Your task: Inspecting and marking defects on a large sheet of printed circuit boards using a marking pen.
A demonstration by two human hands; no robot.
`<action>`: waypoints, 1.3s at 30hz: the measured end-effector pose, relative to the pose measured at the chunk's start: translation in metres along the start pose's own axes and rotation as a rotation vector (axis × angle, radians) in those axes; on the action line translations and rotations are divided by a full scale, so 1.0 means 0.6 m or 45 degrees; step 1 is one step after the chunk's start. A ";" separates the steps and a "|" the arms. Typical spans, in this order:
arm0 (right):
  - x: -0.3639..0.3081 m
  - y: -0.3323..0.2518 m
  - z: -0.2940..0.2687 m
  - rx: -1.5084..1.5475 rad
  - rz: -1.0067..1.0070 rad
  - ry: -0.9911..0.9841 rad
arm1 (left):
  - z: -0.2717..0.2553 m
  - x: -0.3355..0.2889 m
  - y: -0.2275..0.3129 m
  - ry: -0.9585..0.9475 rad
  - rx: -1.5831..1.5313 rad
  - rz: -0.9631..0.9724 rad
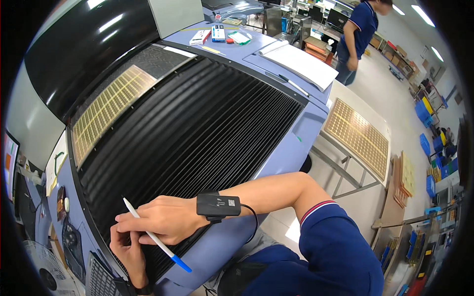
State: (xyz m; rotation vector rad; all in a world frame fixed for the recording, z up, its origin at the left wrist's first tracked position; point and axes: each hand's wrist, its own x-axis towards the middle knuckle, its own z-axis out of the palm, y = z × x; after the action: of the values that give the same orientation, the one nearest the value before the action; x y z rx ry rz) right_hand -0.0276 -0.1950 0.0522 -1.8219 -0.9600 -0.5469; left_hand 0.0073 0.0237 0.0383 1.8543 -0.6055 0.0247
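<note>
My right hand [170, 219] reaches across the black ribbed bellows cover [212, 113] of a blue-grey machine. Its fingers are closed around a white pen [157, 240] with a blue end; the pen slants, dark tip toward the far left and blue end toward me. Close beneath it is my left hand [129, 254], fingers bent up against the right hand. The left fingertips are partly hidden, so I cannot tell if they hold anything. A black box-shaped device [218, 205] with a cable is strapped to my right wrist.
A gold-patterned panel [111, 108] lies on the machine bed beyond the bellows. Another panel [358, 135] rests on a side table at right. An open notebook [301, 64] and small boxes [218, 33] sit on the far ledge. A keyboard [101, 278] is at lower left. A person [358, 34] stands at back right.
</note>
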 end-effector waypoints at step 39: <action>0.008 0.010 0.002 0.951 0.705 0.076 | 0.025 -0.013 0.019 -0.092 0.401 0.541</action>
State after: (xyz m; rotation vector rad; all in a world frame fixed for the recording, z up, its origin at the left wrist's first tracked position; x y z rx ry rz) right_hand -0.0202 -0.1935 0.0518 -1.2840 -0.4754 0.1065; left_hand -0.0081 0.0104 0.0404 1.9989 -1.0878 0.3524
